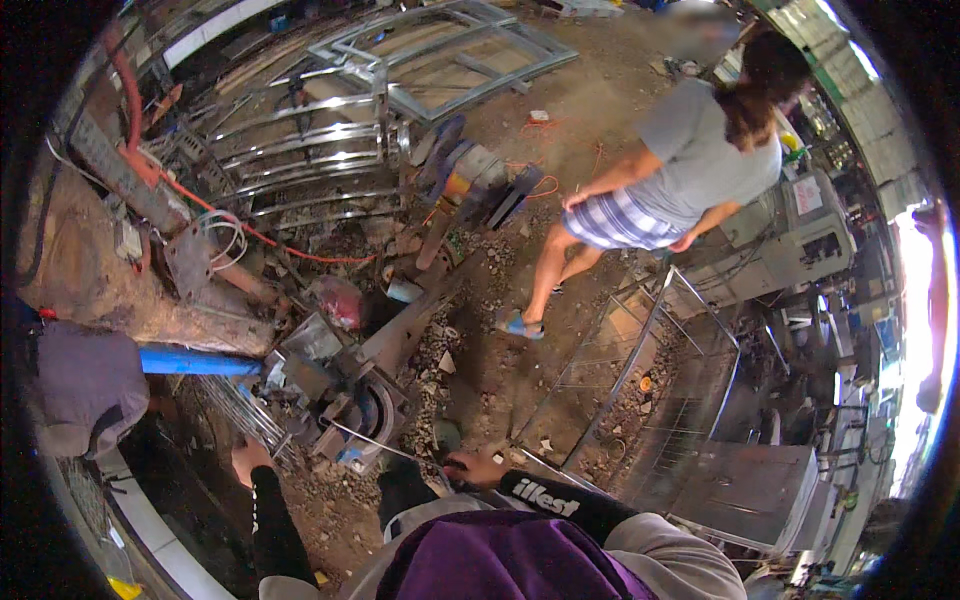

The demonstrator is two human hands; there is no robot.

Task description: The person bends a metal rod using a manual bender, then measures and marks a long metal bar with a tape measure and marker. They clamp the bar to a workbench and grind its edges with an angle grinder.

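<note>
My right hand (476, 468), in front of my body, is closed on one end of a thin metal rod (385, 440). The rod slants up and left to a dark metal bench fixture (372, 412) with a curved part. To the left, my left hand (250, 462) is low beside a bundle of thin metal rods (245, 405). Its fingers are too small and dark to read, and whether it touches the bundle is unclear. Black sleeves cover both forearms.
A person (690, 160) in a grey shirt walks at the right. A bench grinder (465, 175) stands ahead, with shiny curved metal railings (320, 155) and a grey metal frame (480, 50) beyond. A wire rack (640, 370) lies right. An orange cord (240, 225) trails left.
</note>
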